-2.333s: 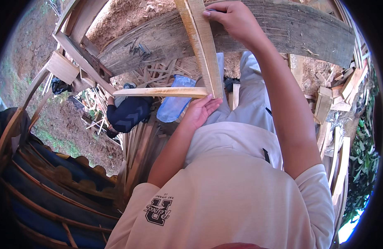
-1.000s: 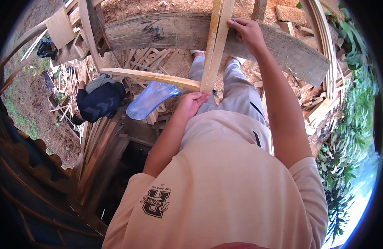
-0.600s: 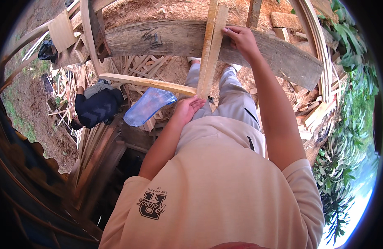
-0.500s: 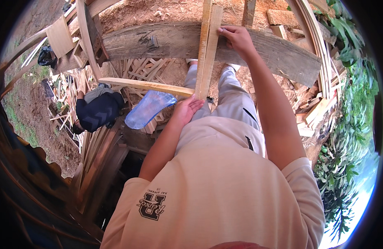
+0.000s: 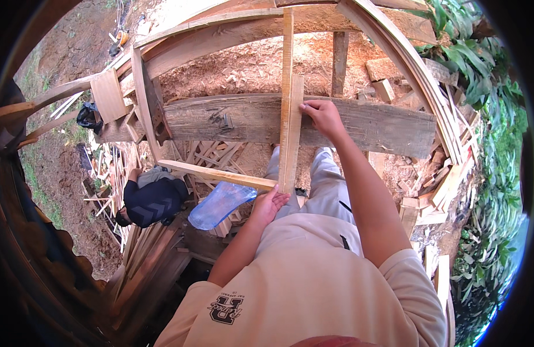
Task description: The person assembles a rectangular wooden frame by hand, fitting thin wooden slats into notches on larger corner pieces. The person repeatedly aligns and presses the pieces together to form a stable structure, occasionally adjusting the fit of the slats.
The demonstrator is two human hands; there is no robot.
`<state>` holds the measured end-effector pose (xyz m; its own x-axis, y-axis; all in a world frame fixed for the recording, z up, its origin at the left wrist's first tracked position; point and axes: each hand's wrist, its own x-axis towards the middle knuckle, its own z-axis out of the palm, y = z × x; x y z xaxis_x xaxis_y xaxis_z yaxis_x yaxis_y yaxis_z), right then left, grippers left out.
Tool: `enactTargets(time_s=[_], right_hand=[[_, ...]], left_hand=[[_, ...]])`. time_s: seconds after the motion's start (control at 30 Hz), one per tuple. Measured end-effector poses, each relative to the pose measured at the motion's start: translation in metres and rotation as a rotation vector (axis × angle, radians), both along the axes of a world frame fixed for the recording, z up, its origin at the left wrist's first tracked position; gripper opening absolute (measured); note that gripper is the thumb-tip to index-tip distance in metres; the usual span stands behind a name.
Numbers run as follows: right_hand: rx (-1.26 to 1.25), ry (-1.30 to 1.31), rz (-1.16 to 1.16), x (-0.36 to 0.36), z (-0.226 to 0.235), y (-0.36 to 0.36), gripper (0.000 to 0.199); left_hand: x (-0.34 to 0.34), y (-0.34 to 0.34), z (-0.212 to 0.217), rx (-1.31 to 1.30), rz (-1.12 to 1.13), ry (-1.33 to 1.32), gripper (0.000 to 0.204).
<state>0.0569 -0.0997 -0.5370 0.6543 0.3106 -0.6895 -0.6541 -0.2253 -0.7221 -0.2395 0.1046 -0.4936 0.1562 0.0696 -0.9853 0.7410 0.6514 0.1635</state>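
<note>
A short pale wooden strip [image 5: 293, 130] lies along a longer upright wooden strip [image 5: 286, 58], their lower ends meeting in front of my legs. My right hand [image 5: 325, 118] is closed at the short strip's right edge, thumb and forefinger pinching it near its upper part. Around the lower end, my left hand [image 5: 269, 205] is turned palm up, its thumb against the wood and its fingers loosely bent. A narrow wooden crosspiece [image 5: 218, 173] runs left from that corner, just above my left hand. The far side of the left hand's grip is partly hidden.
A weathered plank [image 5: 244, 118] crosses behind the strips, with several nails lying on it. A clear blue plastic bag [image 5: 222, 205] hangs left of my left hand. Another person [image 5: 154, 199] crouches at the left among wood offcuts. Curved wooden ribs [image 5: 417, 63] rise at the right.
My view has tilted up, so the scene sits lower and more of the far framework shows. My left fingers, flatter before, now bend more around the strip's lower end. The right hand keeps its pinch.
</note>
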Motion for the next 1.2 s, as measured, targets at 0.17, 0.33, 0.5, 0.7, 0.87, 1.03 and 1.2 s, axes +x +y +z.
enactTargets(time_s=[0.17,0.33,0.5,0.7,0.87,1.03,1.2], right_hand=[[-0.005,-0.089,-0.039,0.002,-0.001,0.003,0.032],[-0.011,-0.139,-0.049,0.000,-0.003,0.005,0.031],[-0.009,-0.237,-0.068,-0.005,-0.013,0.007,0.032],[0.001,-0.252,-0.084,-0.005,-0.009,0.008,0.032],[-0.005,-0.255,-0.091,-0.005,-0.008,0.008,0.029],[-0.004,-0.253,-0.100,-0.005,-0.008,0.008,0.029],[0.001,-0.233,-0.088,-0.004,-0.007,0.008,0.029]], left_hand=[[0.004,-0.001,0.004,-0.007,-0.007,-0.022,0.045],[0.004,0.000,0.001,-0.009,0.002,0.035,0.045],[0.004,0.001,0.002,-0.003,-0.014,0.028,0.045],[0.007,0.001,0.003,0.030,-0.033,0.069,0.045],[0.010,-0.002,0.007,0.051,-0.032,0.052,0.042],[0.011,-0.003,0.007,0.046,-0.030,0.041,0.042],[0.008,0.000,0.004,0.036,-0.062,0.052,0.046]])
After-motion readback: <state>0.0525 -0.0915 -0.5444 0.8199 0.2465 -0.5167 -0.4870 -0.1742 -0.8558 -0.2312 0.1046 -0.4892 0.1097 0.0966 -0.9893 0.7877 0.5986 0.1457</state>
